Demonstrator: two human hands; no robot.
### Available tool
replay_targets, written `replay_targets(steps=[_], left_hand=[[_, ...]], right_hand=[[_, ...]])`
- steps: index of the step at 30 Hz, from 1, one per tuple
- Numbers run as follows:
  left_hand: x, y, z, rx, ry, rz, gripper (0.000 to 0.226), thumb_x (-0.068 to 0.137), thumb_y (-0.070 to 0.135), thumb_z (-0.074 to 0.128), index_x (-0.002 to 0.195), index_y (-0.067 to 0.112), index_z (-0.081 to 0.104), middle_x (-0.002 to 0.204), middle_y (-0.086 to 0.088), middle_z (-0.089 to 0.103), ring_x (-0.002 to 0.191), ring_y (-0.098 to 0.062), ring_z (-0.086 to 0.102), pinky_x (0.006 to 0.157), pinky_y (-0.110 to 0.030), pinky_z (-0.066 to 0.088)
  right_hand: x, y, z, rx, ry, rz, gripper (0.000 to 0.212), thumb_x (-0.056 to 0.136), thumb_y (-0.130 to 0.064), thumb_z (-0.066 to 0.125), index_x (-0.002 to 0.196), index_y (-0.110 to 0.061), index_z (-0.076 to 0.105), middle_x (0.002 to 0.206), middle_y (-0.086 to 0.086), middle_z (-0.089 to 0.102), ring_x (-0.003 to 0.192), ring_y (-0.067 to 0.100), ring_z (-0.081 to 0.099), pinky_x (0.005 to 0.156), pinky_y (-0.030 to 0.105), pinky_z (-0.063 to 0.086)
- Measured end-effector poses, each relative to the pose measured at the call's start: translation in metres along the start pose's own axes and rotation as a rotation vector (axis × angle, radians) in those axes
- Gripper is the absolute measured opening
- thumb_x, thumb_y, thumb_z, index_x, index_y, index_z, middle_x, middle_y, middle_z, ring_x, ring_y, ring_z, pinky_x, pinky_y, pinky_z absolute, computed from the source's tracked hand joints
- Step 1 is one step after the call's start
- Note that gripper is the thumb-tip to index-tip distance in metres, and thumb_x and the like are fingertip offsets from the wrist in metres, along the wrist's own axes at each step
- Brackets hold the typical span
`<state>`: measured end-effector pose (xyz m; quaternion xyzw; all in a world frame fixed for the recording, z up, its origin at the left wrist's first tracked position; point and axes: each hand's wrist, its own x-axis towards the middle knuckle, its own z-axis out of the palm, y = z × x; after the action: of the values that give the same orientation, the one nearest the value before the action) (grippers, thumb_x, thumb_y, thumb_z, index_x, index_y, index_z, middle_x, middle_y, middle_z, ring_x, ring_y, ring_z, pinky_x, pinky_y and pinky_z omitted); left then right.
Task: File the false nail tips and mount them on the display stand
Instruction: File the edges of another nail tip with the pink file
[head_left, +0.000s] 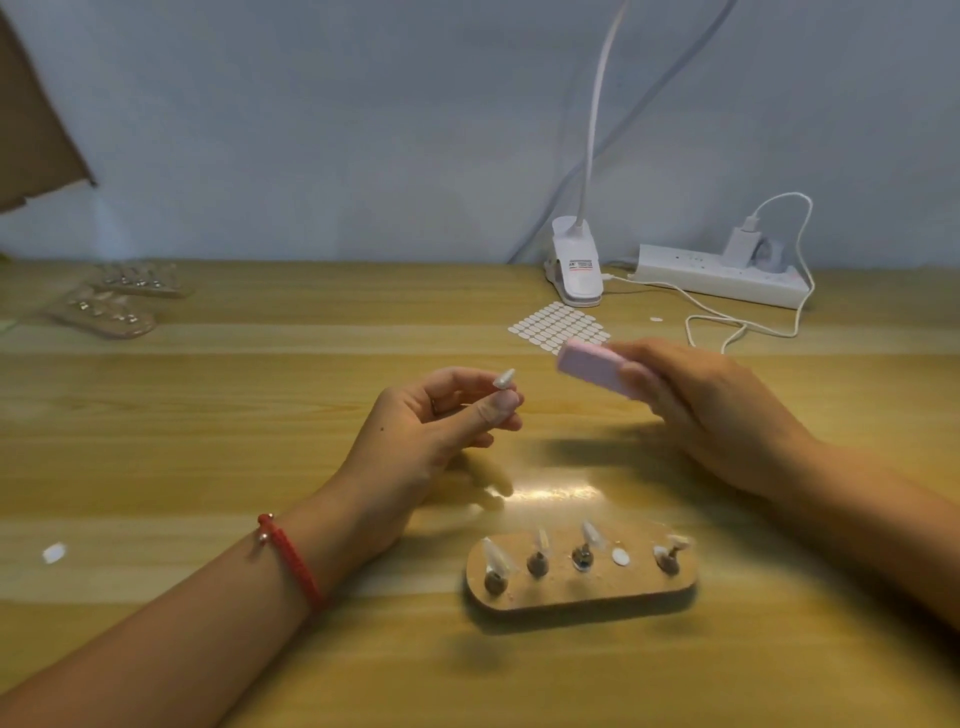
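My left hand (441, 421) pinches a pale false nail tip (504, 378) between thumb and forefinger, point up, above the wooden table. To its right, my right hand (701, 400) grips a pink buffer block (597, 370), held a short way from the tip and not touching it. Nearer to me lies an oval cork display stand (582, 590) with several small pegs. Clear nail tips sit on most pegs, and one spot carries only a white adhesive dot (620, 557).
A sheet of white adhesive dots (558, 321) lies beyond the hands. Behind it stand a white clip lamp (576, 270) and a power strip (722, 280) with a trailing cable. Two more cork stands (119, 299) sit far left. A small white scrap (54, 553) lies near left.
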<state>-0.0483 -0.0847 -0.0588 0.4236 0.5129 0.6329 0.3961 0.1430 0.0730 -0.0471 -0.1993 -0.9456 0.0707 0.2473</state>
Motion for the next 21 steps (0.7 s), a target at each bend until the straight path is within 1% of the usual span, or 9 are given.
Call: replay_targets(steps=[2,5,7,9,12,13,16,19,21], left_hand=[[0.001,-0.001,0.000,-0.007,0.010,0.001,0.027,0.061,0.041,0.077,0.085,0.030,0.076,0.087,-0.002,0.075,0.082,-0.011,0.069,0.067,-0.016,0.052],[0.001,-0.001,0.000,-0.009,0.014,0.006,0.028,0.060,0.040,0.077,0.086,0.030,0.076,0.082,0.000,0.074,0.078,-0.009,0.068,0.065,-0.016,0.051],[0.001,0.000,-0.001,-0.007,0.019,0.008,0.030,0.060,0.040,0.075,0.088,0.029,0.077,0.081,0.002,0.073,0.077,-0.008,0.067,0.065,-0.016,0.051],[0.000,0.001,-0.002,0.008,0.021,0.002,0.033,0.061,0.042,0.074,0.091,0.028,0.078,0.082,0.003,0.073,0.077,-0.007,0.067,0.067,-0.016,0.051],[-0.002,0.002,-0.002,0.063,-0.001,0.002,0.033,0.064,0.040,0.071,0.094,0.027,0.077,0.082,0.003,0.073,0.077,-0.006,0.066,0.066,-0.014,0.050],[-0.004,0.003,-0.001,0.073,-0.020,0.006,0.031,0.065,0.037,0.071,0.093,0.024,0.077,0.079,0.003,0.072,0.075,-0.004,0.065,0.063,-0.013,0.050],[-0.005,0.003,0.003,0.062,-0.054,0.033,0.025,0.071,0.024,0.068,0.092,0.014,0.077,0.071,0.003,0.068,0.066,0.001,0.061,0.053,-0.012,0.047],[0.000,0.001,-0.001,0.056,0.014,0.052,0.030,0.070,0.028,0.066,0.095,0.015,0.076,0.075,0.006,0.069,0.072,0.000,0.061,0.064,-0.011,0.048],[-0.001,0.001,0.001,0.093,0.008,0.096,0.024,0.070,0.025,0.067,0.090,0.017,0.077,0.077,0.010,0.070,0.076,0.004,0.061,0.069,-0.008,0.045]], right_hand=[[0.001,-0.005,-0.004,0.052,0.076,0.013,0.039,0.102,-0.036,0.031,0.140,-0.038,0.040,0.107,-0.010,0.054,0.076,0.004,0.053,0.059,0.021,0.042],[0.002,-0.016,-0.013,0.210,0.055,0.041,0.033,0.100,-0.049,0.034,0.131,-0.055,0.044,0.112,-0.013,0.056,0.087,0.001,0.053,0.063,0.020,0.041],[0.001,-0.027,-0.017,0.306,0.019,0.062,0.038,0.092,-0.059,0.040,0.130,-0.057,0.046,0.113,-0.018,0.056,0.095,0.003,0.053,0.065,0.020,0.045],[-0.002,-0.037,-0.019,0.366,0.012,0.030,0.043,0.087,-0.059,0.045,0.131,-0.057,0.045,0.112,-0.025,0.054,0.096,0.003,0.054,0.065,0.016,0.045],[-0.005,-0.052,-0.014,0.431,-0.003,-0.001,0.036,0.091,-0.055,0.049,0.127,-0.058,0.046,0.113,-0.035,0.049,0.100,-0.005,0.052,0.070,0.009,0.044],[-0.006,-0.056,-0.010,0.397,-0.002,-0.009,0.036,0.090,-0.055,0.048,0.125,-0.058,0.046,0.111,-0.033,0.046,0.101,-0.004,0.050,0.073,0.008,0.044],[-0.006,-0.064,-0.004,0.290,0.019,-0.021,0.041,0.088,-0.053,0.044,0.128,-0.054,0.048,0.117,-0.013,0.041,0.109,-0.003,0.039,0.079,0.005,0.040],[-0.005,-0.061,-0.007,0.310,0.033,0.001,0.039,0.090,-0.047,0.047,0.128,-0.051,0.051,0.112,-0.009,0.043,0.103,-0.003,0.041,0.074,0.007,0.041],[-0.005,-0.062,-0.005,0.324,0.026,-0.007,0.034,0.096,-0.044,0.047,0.129,-0.047,0.053,0.108,-0.006,0.045,0.097,-0.001,0.044,0.073,0.008,0.039]])
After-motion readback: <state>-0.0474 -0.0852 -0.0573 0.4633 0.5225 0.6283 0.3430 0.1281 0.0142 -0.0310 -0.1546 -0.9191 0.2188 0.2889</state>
